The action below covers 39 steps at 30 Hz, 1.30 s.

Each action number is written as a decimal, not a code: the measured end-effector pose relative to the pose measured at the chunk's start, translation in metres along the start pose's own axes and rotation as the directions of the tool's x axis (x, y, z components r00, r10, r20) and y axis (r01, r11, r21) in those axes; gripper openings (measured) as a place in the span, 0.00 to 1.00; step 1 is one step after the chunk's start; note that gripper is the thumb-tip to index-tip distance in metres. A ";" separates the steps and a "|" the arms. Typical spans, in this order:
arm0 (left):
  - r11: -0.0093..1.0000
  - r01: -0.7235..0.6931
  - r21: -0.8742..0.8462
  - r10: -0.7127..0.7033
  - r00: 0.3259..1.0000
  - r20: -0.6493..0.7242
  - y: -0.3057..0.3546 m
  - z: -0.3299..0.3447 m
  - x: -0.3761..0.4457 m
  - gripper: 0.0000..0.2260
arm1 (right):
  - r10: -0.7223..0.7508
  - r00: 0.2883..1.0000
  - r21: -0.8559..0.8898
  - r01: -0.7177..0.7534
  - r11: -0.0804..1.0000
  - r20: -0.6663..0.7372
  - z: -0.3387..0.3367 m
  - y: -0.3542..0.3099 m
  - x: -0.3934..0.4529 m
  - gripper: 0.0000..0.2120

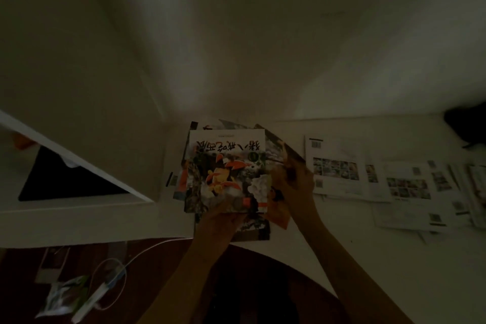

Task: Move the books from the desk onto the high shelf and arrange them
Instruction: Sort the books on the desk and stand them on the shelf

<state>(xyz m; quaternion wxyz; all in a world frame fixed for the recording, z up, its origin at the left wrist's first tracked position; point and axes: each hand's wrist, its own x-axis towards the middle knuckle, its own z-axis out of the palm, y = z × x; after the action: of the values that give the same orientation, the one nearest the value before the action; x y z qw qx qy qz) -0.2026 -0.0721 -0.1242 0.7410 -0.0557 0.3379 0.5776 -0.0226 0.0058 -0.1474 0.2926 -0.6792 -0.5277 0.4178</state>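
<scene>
A thin picture book [226, 171] with a white top band, large characters and an orange figure lies uppermost on a loose pile of books [257, 229] on the white desk [355, 258]. My left hand [218, 221] grips the near edge of the top book. On the pile's right side, my right hand [294, 179] holds a darker book [278, 147] that fans out to the right. More thin books [339, 166] lie spread flat along the desk to the right. The scene is dim.
A white shelf unit [86, 155] with a dark opening stands at the left, close to the pile. A pale wall [236, 34] rises behind the desk. Below left, a dark floor [157, 271] holds a white cable [110, 271] and a plastic packet [65, 294]. A dark object [468, 123] sits far right.
</scene>
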 end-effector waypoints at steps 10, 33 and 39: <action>0.984 0.131 0.124 -0.134 0.991 0.017 0.023 -0.029 0.013 0.29 | 0.326 0.941 0.585 -0.318 0.747 0.095 -0.041 -0.057 -0.014 0.14; 0.920 0.017 0.391 0.104 0.953 -0.285 0.038 -0.034 0.014 0.08 | 0.479 0.840 0.652 -0.216 0.727 -0.255 -0.022 -0.024 0.001 0.18; 0.933 -0.006 0.361 0.106 0.960 -0.258 0.040 -0.029 0.008 0.12 | 0.541 0.811 0.706 -0.250 0.663 -0.220 -0.007 -0.026 -0.002 0.20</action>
<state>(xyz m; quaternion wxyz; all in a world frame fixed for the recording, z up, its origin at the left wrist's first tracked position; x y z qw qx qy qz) -0.2505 -0.0662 -0.1388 0.6679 0.0102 0.5376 0.5146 -0.0289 0.0112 -0.1212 0.5118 -0.7075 -0.1108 0.4745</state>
